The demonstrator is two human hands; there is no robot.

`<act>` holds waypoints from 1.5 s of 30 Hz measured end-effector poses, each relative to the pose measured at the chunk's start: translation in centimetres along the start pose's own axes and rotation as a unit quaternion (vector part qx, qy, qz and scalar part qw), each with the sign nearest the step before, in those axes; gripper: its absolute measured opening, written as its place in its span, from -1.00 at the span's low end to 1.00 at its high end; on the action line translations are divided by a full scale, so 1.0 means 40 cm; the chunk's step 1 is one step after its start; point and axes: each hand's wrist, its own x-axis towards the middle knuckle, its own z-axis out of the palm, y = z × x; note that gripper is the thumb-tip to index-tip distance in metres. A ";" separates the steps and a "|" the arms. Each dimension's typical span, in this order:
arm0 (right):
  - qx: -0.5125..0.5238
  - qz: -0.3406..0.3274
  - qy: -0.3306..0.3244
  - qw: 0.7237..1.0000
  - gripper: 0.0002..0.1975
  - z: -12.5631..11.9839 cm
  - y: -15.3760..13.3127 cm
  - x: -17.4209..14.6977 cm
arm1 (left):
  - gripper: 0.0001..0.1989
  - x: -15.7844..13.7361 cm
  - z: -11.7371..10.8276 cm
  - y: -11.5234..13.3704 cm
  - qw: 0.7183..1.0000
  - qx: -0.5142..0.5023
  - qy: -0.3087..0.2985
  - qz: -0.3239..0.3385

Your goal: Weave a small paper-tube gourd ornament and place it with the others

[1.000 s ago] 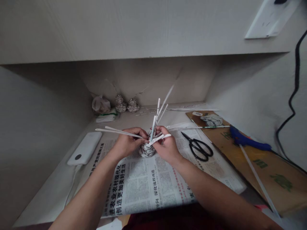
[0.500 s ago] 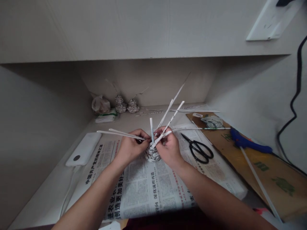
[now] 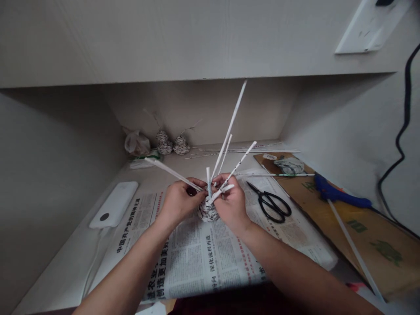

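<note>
A small basket woven from rolled newspaper sits low over the newspaper sheets, with several paper sticks standing and slanting out of its top. My left hand is closed at its left rim, thumb and fingers pinching the weave and the sticks that slant up to the left. Against the right side, my right hand is closed too, its thumb pressed on the weave and its fingers behind the sticks. The fingertips of both hands are partly hidden by the sticks. Black-handled scissors lie right of my right hand.
Newspaper covers the tabletop. A white power bank with a cable lies left. On the right are cardboard, a blue glue gun and a glue stick. Two woven paper gourds and a plastic bag stand at the back.
The long stick at the back has swung more upright. The sticks on the left have tilted upward at their outer ends. Both hands stay at the basket with small finger shifts.
</note>
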 end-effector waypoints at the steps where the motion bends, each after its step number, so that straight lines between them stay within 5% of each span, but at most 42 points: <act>1: -0.020 -0.014 -0.001 1.000 -0.78 -0.001 -0.001 -0.002 | -0.77 0.001 -0.001 0.001 1.000 0.001 -0.003 -0.004; 6: -0.106 -0.097 -0.015 0.989 -0.76 -0.009 -0.001 -0.007 | -0.84 0.002 -0.009 0.005 0.998 0.054 -0.014 0.012; 13: -0.090 -0.151 -0.008 0.984 -0.75 -0.016 -0.025 0.006 | -0.89 0.000 -0.002 -0.010 0.998 0.039 0.033 0.040; 20: -0.111 -0.063 0.039 0.991 -0.57 -0.017 -0.029 0.016 | -0.85 -0.005 0.013 -0.015 0.999 -0.012 0.039 0.029; 23: -0.213 -0.038 0.001 0.976 -0.75 -0.023 -0.019 0.017 | -0.84 -0.006 0.014 -0.023 0.998 -0.009 0.053 0.042; 27: -0.225 -0.003 -0.061 0.972 -0.88 -0.027 -0.005 0.012 | -0.82 -0.004 0.016 -0.036 0.998 -0.013 0.063 0.026; 45: -0.165 0.014 -0.017 0.986 -0.91 -0.021 0.008 0.007 | -0.84 -0.012 0.016 -0.026 0.998 0.008 0.050 0.044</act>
